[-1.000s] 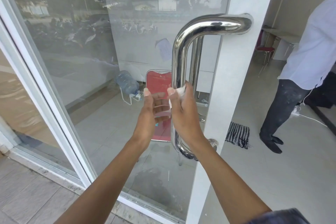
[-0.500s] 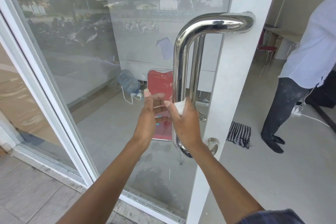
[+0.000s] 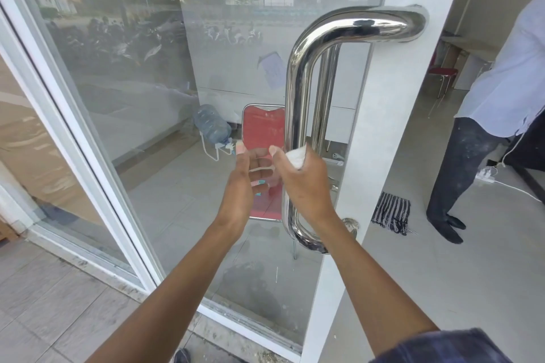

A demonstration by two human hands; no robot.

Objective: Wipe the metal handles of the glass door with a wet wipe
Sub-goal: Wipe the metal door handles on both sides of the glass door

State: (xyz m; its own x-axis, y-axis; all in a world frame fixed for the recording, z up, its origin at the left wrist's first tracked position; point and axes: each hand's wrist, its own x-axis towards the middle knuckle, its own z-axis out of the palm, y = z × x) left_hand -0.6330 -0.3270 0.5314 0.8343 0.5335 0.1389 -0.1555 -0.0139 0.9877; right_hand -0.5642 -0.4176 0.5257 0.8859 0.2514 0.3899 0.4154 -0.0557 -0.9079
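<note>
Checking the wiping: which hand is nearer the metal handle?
Right hand grips the metal handle through the wet wipe; left hand rests open beside it, on the glass.

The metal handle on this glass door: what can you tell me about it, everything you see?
The metal handle is a polished, mirror-bright steel tube, bent in a U: a long upright bar with curved ends running into the white door frame. A matching handle shows through the glass behind it. The right hand wraps its lower part, pressing a white wet wipe against it.
</note>
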